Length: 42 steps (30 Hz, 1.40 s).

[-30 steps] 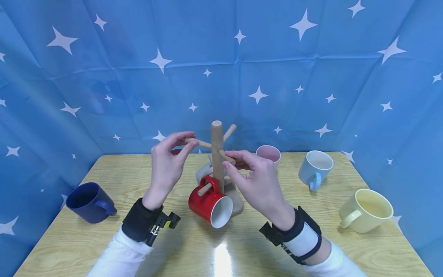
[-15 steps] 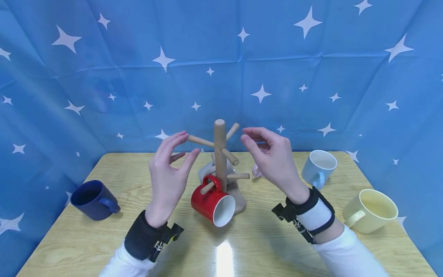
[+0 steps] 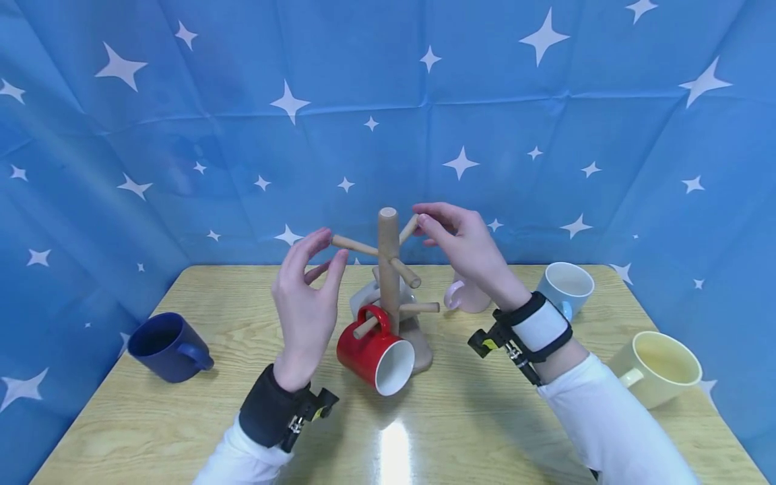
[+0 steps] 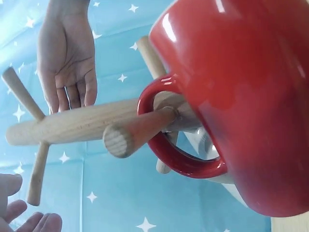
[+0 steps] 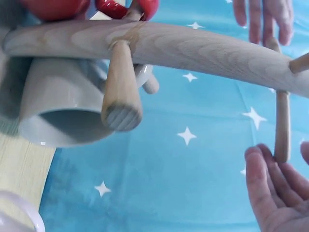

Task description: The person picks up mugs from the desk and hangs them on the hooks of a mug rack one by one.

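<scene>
A wooden mug tree [image 3: 388, 236] stands mid-table, its pegs sticking out at two heights. By its handle, a red mug [image 3: 362, 357] hangs on a lower front peg, its mouth tilted toward the front right. Behind the post a white-grey mug [image 5: 63, 96] hangs on another lower peg, partly hidden. My left hand [image 3: 306, 303] is beside the tip of the upper left peg [image 4: 37, 179], thumb and fingers spread apart. At the upper back-right peg [image 5: 282, 128] is my right hand [image 3: 463, 242], its fingertips right at the peg's end and its thumb apart from them.
A dark blue mug [image 3: 164, 350] stands at the left of the table. To the right are a pink mug [image 3: 473, 298], partly behind my right wrist, a light blue mug [image 3: 560, 286] and a pale yellow mug [image 3: 657, 377]. A blue star-patterned curtain [image 3: 339, 60] hangs behind.
My right hand has left the upper front-right peg and moved up and back to the back-right peg. My left hand's fingers have come off the left peg and stay close to it.
</scene>
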Available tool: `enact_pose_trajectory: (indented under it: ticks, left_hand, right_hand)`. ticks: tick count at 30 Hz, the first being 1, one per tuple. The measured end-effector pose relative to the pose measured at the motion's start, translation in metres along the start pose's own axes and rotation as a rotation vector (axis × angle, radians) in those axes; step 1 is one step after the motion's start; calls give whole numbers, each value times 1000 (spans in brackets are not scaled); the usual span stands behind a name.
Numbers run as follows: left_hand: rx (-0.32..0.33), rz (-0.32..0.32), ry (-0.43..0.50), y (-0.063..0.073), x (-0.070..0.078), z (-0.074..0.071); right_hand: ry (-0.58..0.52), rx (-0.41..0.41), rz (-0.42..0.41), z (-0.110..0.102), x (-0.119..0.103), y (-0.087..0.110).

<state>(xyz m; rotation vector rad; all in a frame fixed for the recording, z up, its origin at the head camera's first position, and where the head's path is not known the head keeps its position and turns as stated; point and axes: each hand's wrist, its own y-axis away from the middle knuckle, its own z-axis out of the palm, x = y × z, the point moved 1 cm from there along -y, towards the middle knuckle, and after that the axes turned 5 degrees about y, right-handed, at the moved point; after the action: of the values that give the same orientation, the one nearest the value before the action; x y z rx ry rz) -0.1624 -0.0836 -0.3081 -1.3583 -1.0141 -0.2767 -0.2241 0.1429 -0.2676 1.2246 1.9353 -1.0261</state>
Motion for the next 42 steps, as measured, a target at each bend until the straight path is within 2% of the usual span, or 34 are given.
enact_pose_trajectory:
  ticks: [4, 9, 13, 23, 28, 35, 42]
  left_hand:
    - [-21, -93, 56, -6, -4, 3]
    - [-57, -198, 179, -10, -7, 6]
    - [-75, -233, 247, -13, -7, 8]
    - [-116, -330, 291, -28, -13, 12]
    - [-165, -360, 297, -35, -15, 15]
    - [-235, -361, 278, -41, -17, 20]
    - [-264, -364, 288, -45, -19, 23]
  right_hand:
    - [-52, -35, 28, 2, 0, -4]
    - [-89, -52, 42, 5, 1, -6]
    - [-99, -38, 49, 5, 1, -6]
    - [-149, 16, 52, 6, -2, 2]
    - [-173, 64, 45, 5, -1, 8]
    - [-197, 127, 53, 5, 1, 15]
    - [-200, 154, 44, 5, 2, 19]
